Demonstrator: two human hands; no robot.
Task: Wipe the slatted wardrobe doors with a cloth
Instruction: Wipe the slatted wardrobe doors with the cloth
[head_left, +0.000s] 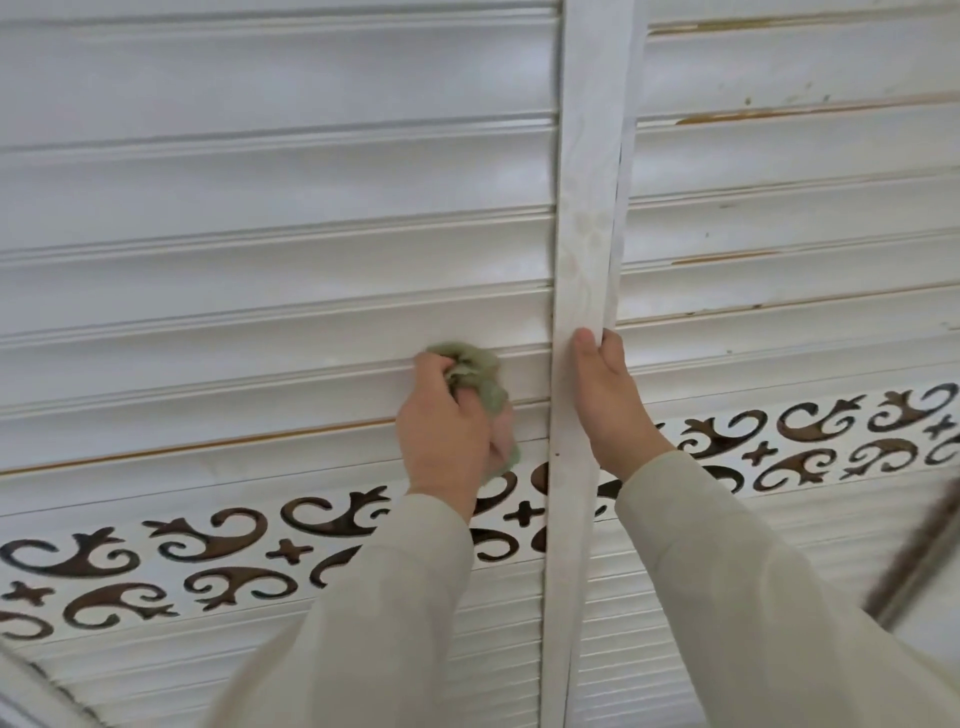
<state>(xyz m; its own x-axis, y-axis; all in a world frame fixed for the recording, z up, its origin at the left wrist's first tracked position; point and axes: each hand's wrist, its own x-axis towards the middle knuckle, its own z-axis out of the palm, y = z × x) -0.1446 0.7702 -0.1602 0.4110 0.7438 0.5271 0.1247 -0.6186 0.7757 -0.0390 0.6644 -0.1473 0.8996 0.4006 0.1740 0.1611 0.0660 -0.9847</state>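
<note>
My left hand (444, 426) grips the bunched green cloth (480, 376), pressed on a slat of the left door (260, 291) near its frame. My right hand (610, 395) clamps that frame's edge (587, 260). Wiping is underway; judged unfinished. The right door (789, 208) shows 3 chipped slats and specks. No writing visible.

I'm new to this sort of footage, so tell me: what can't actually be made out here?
- Right hand fingers: curled behind the door stile, head view.
- Cloth: bunched under the left hand, so its full extent is hidden.
- Dark object at right: blurred and cut off by the edge, unidentifiable.
- Wardrobe doors: cropped on every side.
</note>
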